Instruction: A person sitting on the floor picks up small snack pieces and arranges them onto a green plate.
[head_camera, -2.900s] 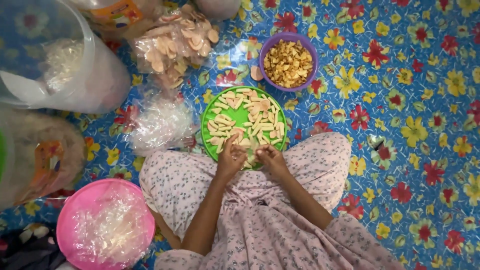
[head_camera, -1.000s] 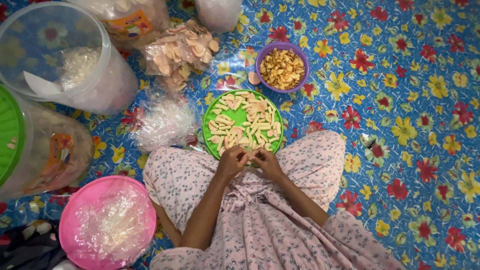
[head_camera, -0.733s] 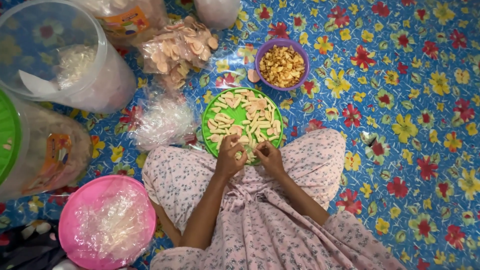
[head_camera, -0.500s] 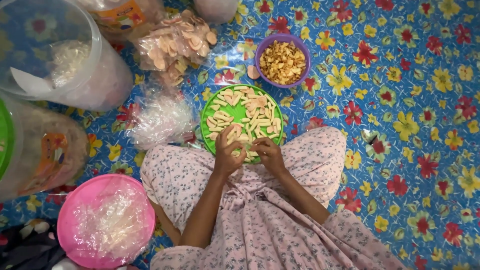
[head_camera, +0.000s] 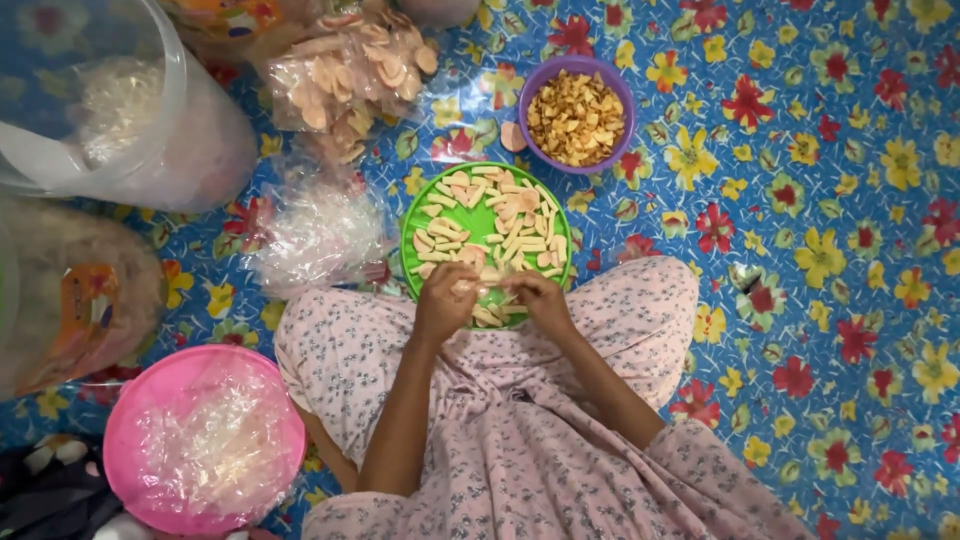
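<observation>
Hands at the near rim of a green plate (head_camera: 432, 215) of pale cracker strips (head_camera: 505, 215).
Head view: left hand (head_camera: 443, 303) pinches a strip; right hand (head_camera: 540, 300) curls narrow, its hold unclear. Beyond the plate sits a purple bowl (head_camera: 622, 98) of fried chips; a pink basin (head_camera: 120, 440) lies nearer, leftward.

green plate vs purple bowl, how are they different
The green plate is flat and wide; the purple bowl is deeper and smaller across. The plate holds pale strips in a loose single layer; the bowl is heaped with small golden-brown pieces. Both hands, left and right, work at the plate's near edge; the bowl sits untouched. Both rest on the flowered mat.
</observation>
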